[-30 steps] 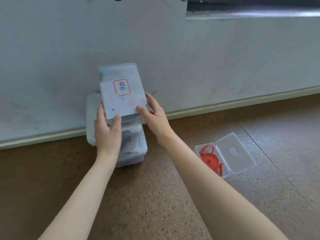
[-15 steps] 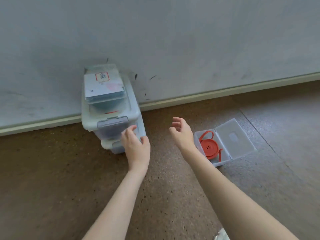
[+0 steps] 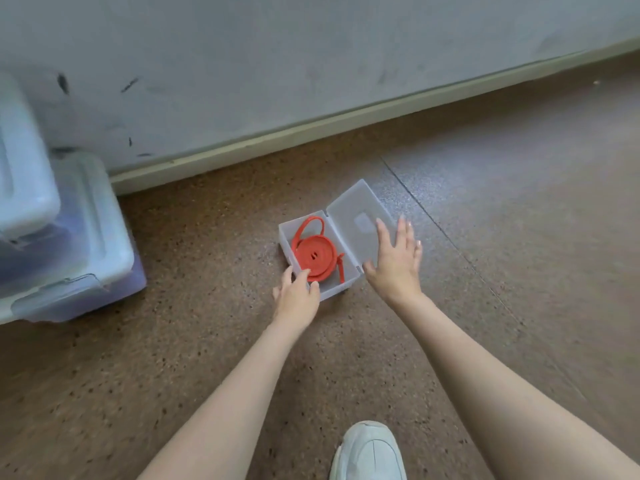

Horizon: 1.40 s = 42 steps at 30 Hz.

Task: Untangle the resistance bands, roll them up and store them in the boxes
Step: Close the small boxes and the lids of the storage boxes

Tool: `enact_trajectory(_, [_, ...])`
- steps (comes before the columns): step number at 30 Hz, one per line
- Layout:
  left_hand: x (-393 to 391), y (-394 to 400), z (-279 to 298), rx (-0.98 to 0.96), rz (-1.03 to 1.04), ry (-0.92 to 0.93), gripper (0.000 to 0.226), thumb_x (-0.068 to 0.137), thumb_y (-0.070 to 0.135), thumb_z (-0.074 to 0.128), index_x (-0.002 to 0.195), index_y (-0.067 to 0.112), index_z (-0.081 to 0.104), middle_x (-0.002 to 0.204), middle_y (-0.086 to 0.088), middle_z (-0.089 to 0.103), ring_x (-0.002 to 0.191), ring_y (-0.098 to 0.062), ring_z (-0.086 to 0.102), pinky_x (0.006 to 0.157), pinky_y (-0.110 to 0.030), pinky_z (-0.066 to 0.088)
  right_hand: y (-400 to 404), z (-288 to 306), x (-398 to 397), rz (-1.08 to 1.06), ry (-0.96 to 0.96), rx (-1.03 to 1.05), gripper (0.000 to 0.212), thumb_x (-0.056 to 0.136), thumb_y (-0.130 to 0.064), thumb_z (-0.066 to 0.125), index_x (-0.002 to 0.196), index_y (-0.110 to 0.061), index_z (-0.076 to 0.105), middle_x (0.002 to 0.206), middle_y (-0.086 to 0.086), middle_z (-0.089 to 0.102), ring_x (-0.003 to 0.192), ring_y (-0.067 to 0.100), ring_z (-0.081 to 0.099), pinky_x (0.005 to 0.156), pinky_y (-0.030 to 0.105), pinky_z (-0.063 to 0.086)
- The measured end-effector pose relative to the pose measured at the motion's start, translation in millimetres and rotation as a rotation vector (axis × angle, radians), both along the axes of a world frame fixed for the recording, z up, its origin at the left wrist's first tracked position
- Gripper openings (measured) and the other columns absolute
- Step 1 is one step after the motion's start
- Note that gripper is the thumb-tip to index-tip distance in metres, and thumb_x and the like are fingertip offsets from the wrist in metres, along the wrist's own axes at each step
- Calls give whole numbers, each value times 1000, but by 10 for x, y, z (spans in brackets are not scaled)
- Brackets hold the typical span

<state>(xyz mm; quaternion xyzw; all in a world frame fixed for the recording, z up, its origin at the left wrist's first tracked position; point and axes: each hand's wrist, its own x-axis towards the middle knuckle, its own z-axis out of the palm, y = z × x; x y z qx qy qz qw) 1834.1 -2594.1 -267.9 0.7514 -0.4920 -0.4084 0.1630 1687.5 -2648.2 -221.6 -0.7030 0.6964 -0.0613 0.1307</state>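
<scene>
Both hands have left the stacked bins (image 3: 65, 237) by the wall and come across to the small clear box (image 3: 332, 289) on the floor. Left hand (image 3: 297, 296) rests at the box's near corner, fingers loosely bent, touching the rolled red band (image 3: 313, 256) inside. Right hand (image 3: 394, 261) lies flat, fingers spread, on the open lid (image 3: 356, 209). Hands apart, gripping nothing. Judged: band stowed; closing the lid comes next.

Under you, the speckled brown floor (image 3: 194, 341) carries a small open clear box (image 3: 337, 289), stacked translucent storage bins (image 3: 86, 244) against the wall at the left, and your white shoe (image 3: 369, 452).
</scene>
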Motion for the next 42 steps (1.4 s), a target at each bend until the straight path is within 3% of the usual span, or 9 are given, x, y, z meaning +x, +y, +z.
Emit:
enact_trajectory(3, [104,15,-114,-132,-16,39,39,98,21,40,136,14,44,150,-7,32,136,-26,31,108,-30,23,-292,60,-140,-182,-49,240,82,92,-37,51,149,-12,-2,154,25,9,142,35,14,113,51,6])
enact_trajectory(6, [189,7,-122,-224,189,222,32,98,17,41,128,10,50,135,-8,50,123,-23,47,100,-28,35,-252,30,27,-57,-110,27,63,91,-49,45,139,-10,34,128,14,53,118,28,50,100,44,24])
enact_trajectory(11, [234,-139,37,-56,652,793,24,102,28,29,116,15,45,97,-2,59,83,-13,60,66,-20,47,117,-252,504,278,-47,191,50,84,-63,46,123,-33,54,139,5,35,128,33,26,106,49,17])
enact_trajectory(20, [298,-445,-83,37,690,628,20,91,20,59,106,9,51,113,-15,62,97,-24,61,71,-30,52,170,-491,503,241,-162,167,47,88,-40,56,132,-36,43,153,4,12,133,35,19,106,45,25])
enact_trajectory(24, [230,-436,-39,59,703,571,16,95,22,52,105,11,45,120,-15,58,106,-27,57,77,-36,45,162,-470,438,11,-570,190,75,80,-21,69,144,-22,29,152,11,10,136,30,22,107,29,22])
enact_trajectory(28, [433,-147,114,30,737,519,14,96,24,49,106,15,43,121,-12,56,104,-24,55,78,-36,46,213,-288,493,-136,-715,377,56,80,-15,69,132,-9,48,132,10,54,117,24,53,100,34,41])
enact_trajectory(35, [1381,358,1434,-526,631,380,22,91,24,58,110,18,48,121,-7,57,107,-18,56,93,-36,48,421,884,1342,67,-1401,292,45,81,-26,65,125,-21,58,121,-2,63,108,12,60,82,21,49])
enact_trajectory(39, [1888,672,2343,-832,703,360,36,79,39,57,113,29,49,112,1,58,93,-8,57,59,-12,46,609,1700,2056,298,-1477,275,50,76,-38,60,125,-27,55,123,-9,57,96,-2,60,72,17,50])
enact_trajectory(42, [2388,791,2723,-921,807,378,38,72,38,55,108,27,54,109,0,61,90,-12,58,63,-20,44,692,2105,2643,409,-1434,300,47,88,-35,59,133,-24,49,130,-6,53,99,1,55,69,16,45])
